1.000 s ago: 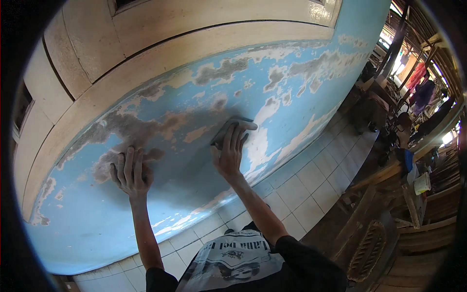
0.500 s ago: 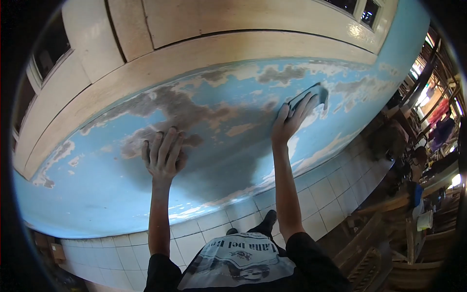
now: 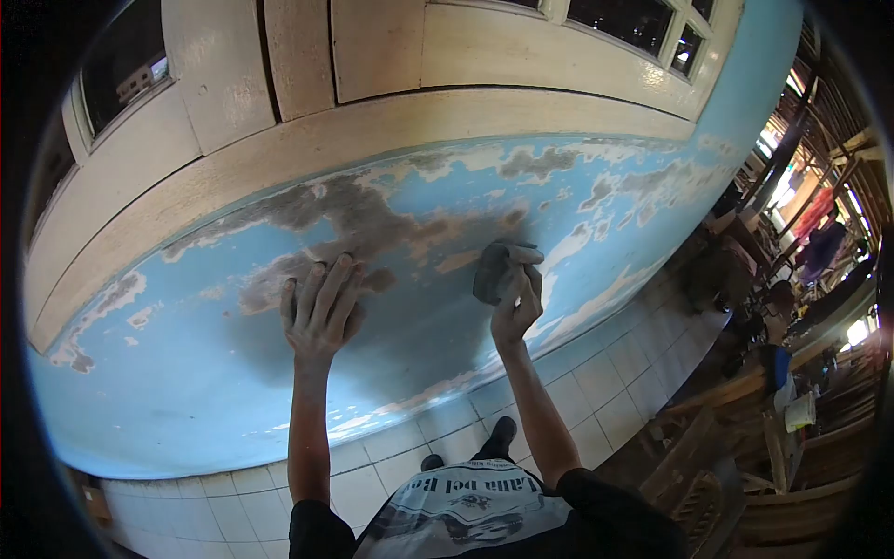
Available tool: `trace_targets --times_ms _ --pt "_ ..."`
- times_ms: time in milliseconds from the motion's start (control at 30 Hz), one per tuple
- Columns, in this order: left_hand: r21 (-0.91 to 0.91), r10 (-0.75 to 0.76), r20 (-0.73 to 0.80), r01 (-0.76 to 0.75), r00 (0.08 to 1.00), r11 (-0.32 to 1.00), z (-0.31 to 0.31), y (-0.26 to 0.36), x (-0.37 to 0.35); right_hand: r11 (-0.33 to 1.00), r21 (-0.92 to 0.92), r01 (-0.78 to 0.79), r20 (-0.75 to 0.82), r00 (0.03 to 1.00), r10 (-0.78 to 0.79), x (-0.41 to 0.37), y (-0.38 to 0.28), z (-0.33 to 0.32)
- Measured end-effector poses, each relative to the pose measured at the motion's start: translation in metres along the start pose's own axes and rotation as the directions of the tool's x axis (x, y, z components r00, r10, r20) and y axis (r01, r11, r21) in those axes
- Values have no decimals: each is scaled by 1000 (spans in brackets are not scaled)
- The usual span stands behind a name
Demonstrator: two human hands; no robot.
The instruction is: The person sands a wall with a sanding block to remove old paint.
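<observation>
My left hand lies flat against the blue wall, its fingers spread over the lower edge of a bare grey patch. Pinched in my right hand is a dark grey piece of sandpaper, bent over at its upper edge. It is against the wall, to the right of my left hand. Flaked pale and grey areas, where the paint is gone, surround both hands. The side of the sandpaper facing the wall is hidden.
Above the wall runs a cream wooden frame with window panes. White floor tiles meet the wall's foot, near my shoes. To the right stand wooden furniture, a pale container and hanging cloths.
My right hand has moved down and left across the wall with the sandpaper, which now shows more of its face. My left hand stays on nearly the same spot. The view has shifted slightly.
</observation>
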State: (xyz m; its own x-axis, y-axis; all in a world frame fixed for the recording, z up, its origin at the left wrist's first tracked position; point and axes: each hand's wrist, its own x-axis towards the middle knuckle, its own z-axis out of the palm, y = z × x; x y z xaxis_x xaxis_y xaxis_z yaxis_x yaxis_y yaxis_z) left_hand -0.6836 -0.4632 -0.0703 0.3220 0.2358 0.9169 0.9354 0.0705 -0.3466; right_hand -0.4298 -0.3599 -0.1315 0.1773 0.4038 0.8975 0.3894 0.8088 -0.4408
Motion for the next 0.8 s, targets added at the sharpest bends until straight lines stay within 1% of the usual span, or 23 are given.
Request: trace_targets --times_ms 33,67,100,167,200,267,300,367,400,433,500,633,733,800 --pt "-10 -7 -7 7 1000 1000 2 0 -1 996 -78 -35 -13 999 34 10 -4 -3" --pt "-18 -9 -12 9 1000 1000 3 -1 -2 997 -79 2 -64 998 -7 20 -8 -3" --pt "-24 -10 -14 10 1000 1000 3 -1 -4 996 -85 6 -61 998 -11 24 -6 -5" --pt "-31 -16 -10 16 1000 999 0 0 -2 996 -57 67 2 998 -67 29 -4 -6" --pt "-35 -19 -6 19 1000 999 -1 0 0 996 -56 72 2 997 -72 28 -5 -4" --pt "-37 -22 -8 22 1000 999 -1 1 0 986 -150 75 -17 997 -78 24 -7 2" --pt "-42 -19 -9 19 1000 999 0 0 1 986 -148 78 -19 996 -82 22 -4 7" --pt "-42 -15 -13 14 1000 999 0 0 0 959 -221 179 -34 981 -191 16 8 16" --pt "-44 -12 -14 11 1000 999 0 0 -1 946 -229 228 -24 971 -240 13 16 20" --pt "-43 -7 -19 6 1000 999 1 -1 -2 946 -230 228 -31 970 -241 13 21 24" --pt "-30 -10 -10 10 1000 1000 2 -1 -4 925 -228 305 -92 939 -333 13 31 33" --pt "-36 -3 -11 3 1000 999 2 -2 -5 926 -223 305 -111 936 -335 -1 43 43" --pt "-18 3 -15 -4 1000 1000 3 -2 -7 933 -244 266 -90 951 -295 -15 51 48" --pt "-12 -30 -28 30 999 999 4 -1 -6 918 -260 300 -1 950 -311 -21 57 50"
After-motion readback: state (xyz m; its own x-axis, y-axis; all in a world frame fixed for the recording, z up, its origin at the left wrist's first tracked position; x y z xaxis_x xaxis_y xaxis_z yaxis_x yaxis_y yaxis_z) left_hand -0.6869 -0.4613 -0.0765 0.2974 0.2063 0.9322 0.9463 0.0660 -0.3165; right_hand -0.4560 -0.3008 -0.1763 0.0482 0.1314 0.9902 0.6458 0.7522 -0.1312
